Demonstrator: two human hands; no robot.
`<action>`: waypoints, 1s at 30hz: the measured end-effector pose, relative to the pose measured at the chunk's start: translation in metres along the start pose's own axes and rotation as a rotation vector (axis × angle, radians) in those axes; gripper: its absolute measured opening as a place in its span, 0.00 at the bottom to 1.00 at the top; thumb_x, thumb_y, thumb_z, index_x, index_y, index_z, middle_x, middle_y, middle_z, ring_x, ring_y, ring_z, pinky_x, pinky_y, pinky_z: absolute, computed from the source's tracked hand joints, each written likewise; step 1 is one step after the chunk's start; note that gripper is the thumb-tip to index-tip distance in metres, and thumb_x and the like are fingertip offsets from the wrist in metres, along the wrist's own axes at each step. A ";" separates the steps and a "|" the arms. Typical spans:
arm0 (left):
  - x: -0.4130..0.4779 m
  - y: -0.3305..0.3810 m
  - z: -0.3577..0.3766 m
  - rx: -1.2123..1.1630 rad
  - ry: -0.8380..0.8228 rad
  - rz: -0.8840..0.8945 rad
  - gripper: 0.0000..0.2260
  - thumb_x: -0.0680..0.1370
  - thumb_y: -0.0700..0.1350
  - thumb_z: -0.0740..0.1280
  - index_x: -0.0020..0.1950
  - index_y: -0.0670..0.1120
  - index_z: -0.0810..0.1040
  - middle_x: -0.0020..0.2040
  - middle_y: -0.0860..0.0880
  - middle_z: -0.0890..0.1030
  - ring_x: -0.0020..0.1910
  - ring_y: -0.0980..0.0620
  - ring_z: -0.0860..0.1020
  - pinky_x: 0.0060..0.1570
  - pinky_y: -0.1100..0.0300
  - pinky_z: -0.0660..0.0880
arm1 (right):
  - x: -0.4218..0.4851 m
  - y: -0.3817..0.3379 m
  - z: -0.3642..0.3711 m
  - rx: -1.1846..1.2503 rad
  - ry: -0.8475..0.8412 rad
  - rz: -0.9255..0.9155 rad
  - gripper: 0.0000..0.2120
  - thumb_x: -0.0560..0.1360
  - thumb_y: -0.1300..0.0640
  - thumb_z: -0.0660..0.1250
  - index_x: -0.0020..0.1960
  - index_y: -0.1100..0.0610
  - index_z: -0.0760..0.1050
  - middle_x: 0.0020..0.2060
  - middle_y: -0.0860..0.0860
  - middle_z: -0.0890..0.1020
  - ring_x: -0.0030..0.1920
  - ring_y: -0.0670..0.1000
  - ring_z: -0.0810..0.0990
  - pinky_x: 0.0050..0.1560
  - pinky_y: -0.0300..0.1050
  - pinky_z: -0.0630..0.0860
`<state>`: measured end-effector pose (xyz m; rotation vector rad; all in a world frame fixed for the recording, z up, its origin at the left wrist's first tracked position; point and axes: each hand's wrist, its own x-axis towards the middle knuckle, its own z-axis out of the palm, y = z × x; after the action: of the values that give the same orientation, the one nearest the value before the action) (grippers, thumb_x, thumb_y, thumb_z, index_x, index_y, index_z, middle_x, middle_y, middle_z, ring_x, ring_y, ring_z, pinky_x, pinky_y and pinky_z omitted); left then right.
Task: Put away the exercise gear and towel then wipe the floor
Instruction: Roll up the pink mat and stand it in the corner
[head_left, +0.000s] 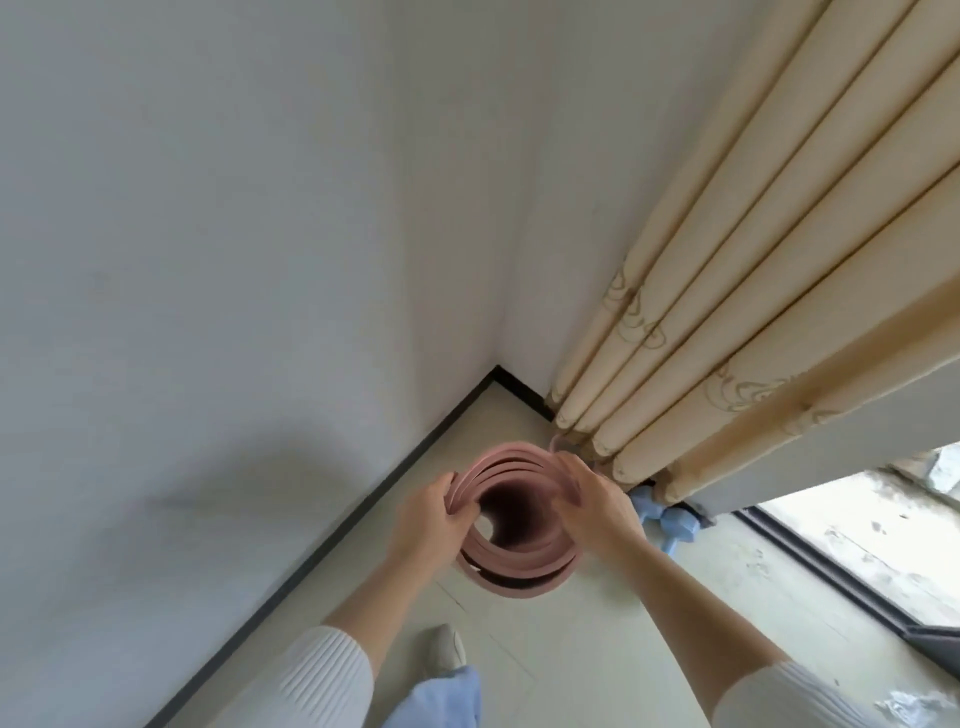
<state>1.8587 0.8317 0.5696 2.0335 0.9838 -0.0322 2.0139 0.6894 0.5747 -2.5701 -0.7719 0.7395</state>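
A pink rolled exercise mat (519, 564) stands on end in the corner of the room, seen from above with its dark hollow core showing. My left hand (431, 519) grips the roll's left rim, fingers curled over the layers. My right hand (592, 499) holds the right rim, fingers bent over the edge. Blue dumbbells (670, 519) lie on the floor just right of the mat, partly hidden by my right hand and the curtain. No towel is in view.
White walls (208, 260) meet at the corner with a black skirting board (363, 519). A cream pleated curtain (753, 312) hangs at the right, reaching the floor beside the mat. A window's dark frame (831, 577) runs along the right. My shoe (444, 647) stands on the pale tiled floor.
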 end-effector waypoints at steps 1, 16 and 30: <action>0.020 0.007 -0.002 -0.008 0.000 0.000 0.04 0.76 0.51 0.68 0.47 0.52 0.76 0.39 0.56 0.80 0.34 0.60 0.78 0.29 0.73 0.65 | 0.018 -0.001 -0.005 0.001 0.004 0.005 0.23 0.78 0.52 0.60 0.71 0.40 0.63 0.56 0.48 0.80 0.46 0.47 0.74 0.45 0.42 0.70; 0.270 0.055 0.042 -0.019 0.053 -0.218 0.02 0.77 0.50 0.63 0.48 0.54 0.73 0.41 0.55 0.79 0.38 0.58 0.77 0.35 0.65 0.71 | 0.285 0.026 -0.033 -0.037 -0.084 -0.077 0.18 0.78 0.44 0.60 0.67 0.38 0.63 0.43 0.46 0.78 0.41 0.47 0.79 0.41 0.45 0.78; 0.368 0.079 0.070 -0.067 -0.006 -0.328 0.25 0.79 0.47 0.57 0.75 0.56 0.53 0.68 0.47 0.71 0.61 0.45 0.73 0.57 0.55 0.70 | 0.396 0.023 -0.021 0.176 -0.133 -0.030 0.32 0.71 0.56 0.66 0.71 0.39 0.62 0.53 0.47 0.80 0.48 0.49 0.81 0.46 0.44 0.79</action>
<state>2.1858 0.9890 0.4478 1.7919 1.2885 -0.1777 2.3183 0.9001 0.4313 -2.3668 -0.7478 0.9325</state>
